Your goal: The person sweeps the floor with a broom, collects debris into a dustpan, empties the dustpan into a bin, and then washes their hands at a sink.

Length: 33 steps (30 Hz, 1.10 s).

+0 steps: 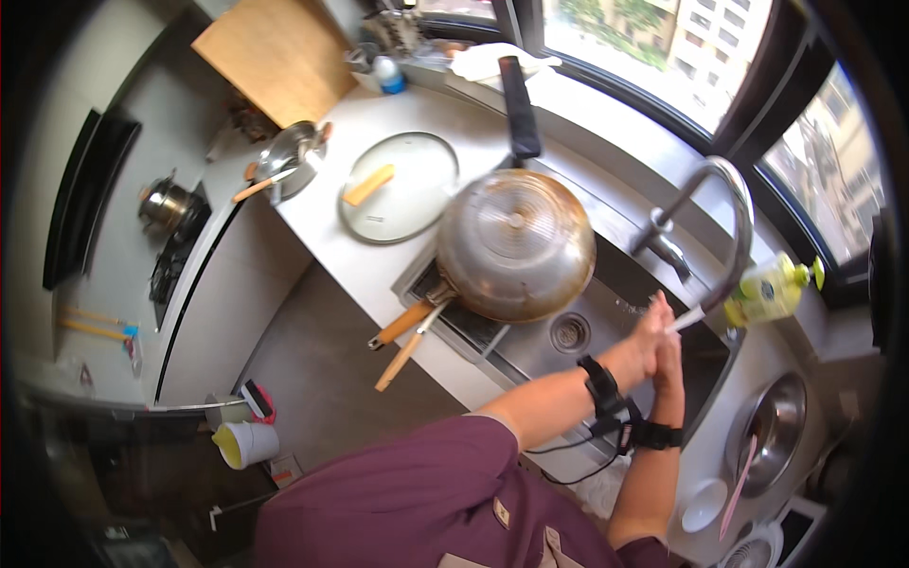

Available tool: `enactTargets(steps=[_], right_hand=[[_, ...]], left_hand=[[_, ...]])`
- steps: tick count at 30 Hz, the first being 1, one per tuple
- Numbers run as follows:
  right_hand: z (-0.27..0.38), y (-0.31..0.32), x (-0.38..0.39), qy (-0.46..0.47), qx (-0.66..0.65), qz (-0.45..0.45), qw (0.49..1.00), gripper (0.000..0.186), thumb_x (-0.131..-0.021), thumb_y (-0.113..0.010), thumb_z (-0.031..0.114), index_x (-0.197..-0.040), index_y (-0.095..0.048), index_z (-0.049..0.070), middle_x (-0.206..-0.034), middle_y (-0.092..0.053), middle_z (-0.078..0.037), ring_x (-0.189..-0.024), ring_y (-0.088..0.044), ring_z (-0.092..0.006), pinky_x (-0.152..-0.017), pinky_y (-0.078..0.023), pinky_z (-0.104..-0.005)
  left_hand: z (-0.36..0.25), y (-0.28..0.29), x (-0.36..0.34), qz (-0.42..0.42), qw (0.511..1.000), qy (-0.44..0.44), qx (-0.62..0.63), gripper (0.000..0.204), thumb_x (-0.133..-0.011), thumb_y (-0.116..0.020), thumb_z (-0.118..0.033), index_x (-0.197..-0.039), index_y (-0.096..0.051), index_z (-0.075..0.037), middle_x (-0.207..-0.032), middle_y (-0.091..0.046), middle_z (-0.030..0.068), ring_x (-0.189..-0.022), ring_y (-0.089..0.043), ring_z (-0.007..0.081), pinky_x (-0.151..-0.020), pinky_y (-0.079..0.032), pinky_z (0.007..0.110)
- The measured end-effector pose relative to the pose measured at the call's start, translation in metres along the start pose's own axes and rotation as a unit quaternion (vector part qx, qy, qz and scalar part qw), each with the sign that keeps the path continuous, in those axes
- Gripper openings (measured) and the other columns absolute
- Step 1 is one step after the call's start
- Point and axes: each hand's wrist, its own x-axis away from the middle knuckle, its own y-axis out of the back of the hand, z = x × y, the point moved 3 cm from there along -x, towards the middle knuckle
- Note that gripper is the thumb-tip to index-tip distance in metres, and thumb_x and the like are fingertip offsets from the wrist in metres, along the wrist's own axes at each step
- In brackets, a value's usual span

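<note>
My left hand [648, 337] and my right hand [668, 363] press together over the right part of the steel sink [530, 355]. Their fingers look stretched out and lie against each other, with no object visible between them. A whitish stream of water [686, 319] runs from the curved chrome faucet [737, 204] onto the hands. Left of them, an upturned wok [516, 241] with a stained base rests across the sink. Its long black handle [518, 109] points toward the window. Wooden handles [402, 324] stick out at its near left; what they belong to is partly hidden.
A green soap pump bottle [765, 292] stands right of the faucet. A glass lid [400, 187] and a steel pot [289, 163] sit on the left counter. At the right are a steel basin [772, 435] and white bowl [704, 505]. Buckets [246, 443] stand on the floor.
</note>
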Motion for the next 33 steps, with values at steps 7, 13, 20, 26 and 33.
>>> enactTargets(steps=[7,13,20,26,33], right_hand=[[0.005,0.017,0.003,-0.006,0.529,-0.008,0.849,0.039,-0.090,-0.043,0.034,-0.108,-0.053,0.002,-0.085,-0.057,-0.003,-0.073,-0.050,-0.0109,-0.063,-0.042,-0.0270],[0.017,-0.025,0.037,-0.173,-0.179,-0.023,0.968,0.039,-0.084,-0.049,0.034,-0.101,-0.057,0.000,-0.095,-0.060,-0.014,-0.085,-0.058,-0.0257,-0.073,-0.047,-0.0346],[0.055,-0.073,0.075,0.019,0.114,-0.066,0.991,0.029,-0.088,-0.044,0.025,-0.108,-0.048,0.005,-0.100,-0.053,-0.006,-0.091,-0.052,-0.0147,-0.078,-0.043,-0.0265],[0.018,-0.070,0.036,-0.230,-0.396,-0.116,0.881,0.019,-0.086,-0.049,0.024,-0.086,-0.051,0.005,-0.081,-0.057,-0.008,-0.070,-0.057,-0.0203,-0.065,-0.050,-0.0362],[0.001,-0.037,0.050,-0.170,-0.451,-0.211,0.851,0.017,-0.084,-0.050,0.017,-0.091,-0.055,0.002,-0.087,-0.059,-0.008,-0.079,-0.056,-0.0191,-0.073,-0.046,-0.0343]], left_hand=[[0.025,0.005,0.014,0.023,0.999,0.013,0.031,0.041,-0.082,-0.039,-0.043,-0.096,-0.053,-0.007,-0.085,-0.057,0.0130,-0.084,-0.051,0.0209,-0.070,-0.043,0.036],[0.003,0.002,0.063,-0.008,0.978,-0.083,0.194,0.023,-0.086,-0.041,-0.021,-0.090,-0.056,-0.003,-0.087,-0.059,0.0121,-0.081,-0.057,0.0260,-0.075,-0.047,0.033],[-0.022,-0.018,0.093,-0.105,0.967,-0.100,-0.210,0.039,-0.083,-0.038,-0.031,-0.074,-0.056,0.002,-0.073,-0.059,0.0156,-0.068,-0.058,0.0268,-0.065,-0.048,0.037],[-0.061,0.004,0.081,-0.127,0.707,-0.288,-0.633,0.026,-0.082,-0.046,-0.021,-0.068,-0.056,-0.003,-0.065,-0.058,0.0104,-0.059,-0.053,0.0180,-0.054,-0.043,0.033],[-0.039,-0.036,0.103,-0.188,0.518,-0.146,-0.821,0.047,-0.079,-0.040,-0.038,-0.084,-0.060,0.005,-0.084,-0.057,0.0271,-0.084,-0.055,0.0425,-0.074,-0.043,0.046]])
